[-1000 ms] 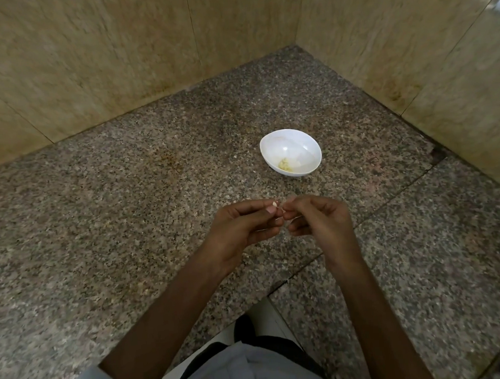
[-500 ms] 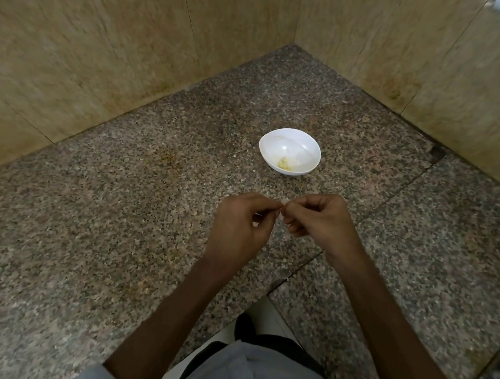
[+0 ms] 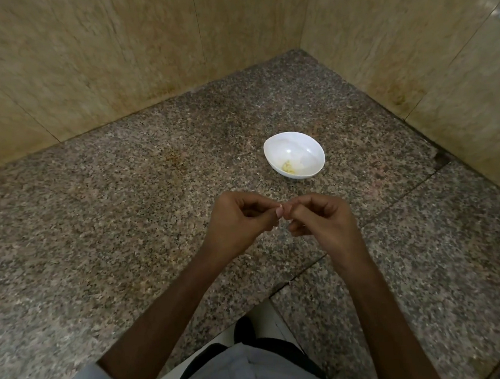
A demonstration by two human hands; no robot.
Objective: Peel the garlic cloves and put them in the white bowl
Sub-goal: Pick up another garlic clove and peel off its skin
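Observation:
My left hand (image 3: 239, 222) and my right hand (image 3: 322, 219) meet fingertip to fingertip above the granite counter (image 3: 127, 227). Between them both pinch a small garlic clove (image 3: 280, 210), of which only a pale sliver shows. The other fingers of both hands are curled in. A white bowl (image 3: 311, 149) stands on the counter just beyond the hands, a little to the right. A small yellowish bit of garlic (image 3: 287, 166) lies inside it near the front left.
Beige tiled walls (image 3: 145, 63) close the counter at the back and on the right, forming a corner. A seam (image 3: 406, 199) runs across the granite to the right of the hands. The counter's near edge is by my body.
Both hands stay at the same spot in front of the bowl. The fingers have shifted round the clove, and my left hand has turned slightly. The bowl has not moved.

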